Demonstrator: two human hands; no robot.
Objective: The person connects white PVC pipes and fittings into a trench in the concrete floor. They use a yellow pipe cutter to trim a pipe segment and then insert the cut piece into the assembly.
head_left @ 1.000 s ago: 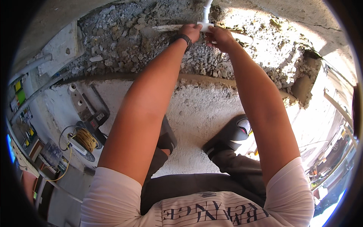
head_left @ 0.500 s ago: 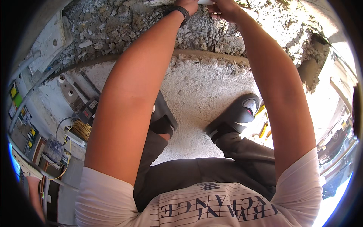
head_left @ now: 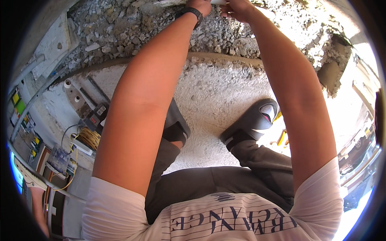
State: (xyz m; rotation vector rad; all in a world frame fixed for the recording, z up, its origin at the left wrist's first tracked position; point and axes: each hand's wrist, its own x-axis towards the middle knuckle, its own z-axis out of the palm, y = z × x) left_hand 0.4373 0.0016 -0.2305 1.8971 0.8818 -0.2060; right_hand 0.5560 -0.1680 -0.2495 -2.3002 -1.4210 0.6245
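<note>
Rubble bed (head_left: pixel 157 36): broken stones beyond pale concrete (head_left: pixel 205 144).
White fitting (head_left: pixel 218 2): upper edge, between left hand (head_left: pixel 200 6) and right hand (head_left: pixel 240 9).
Visible axis: left to right; ends hidden.
Fingers: cropped, clamping cannot be told.

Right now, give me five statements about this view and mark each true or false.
1. A black band circles the wrist of your left hand. True.
2. Your right hand rests on a knee. False: it is at the top edge, beside a white plastic piece.
3. Loose grey rubble lies beyond the pale concrete surface. True.
4. The coiled yellow cable lies to your right. False: it lies to your left.
5. The dark slip-on sandals rest on that surface. True.
</note>
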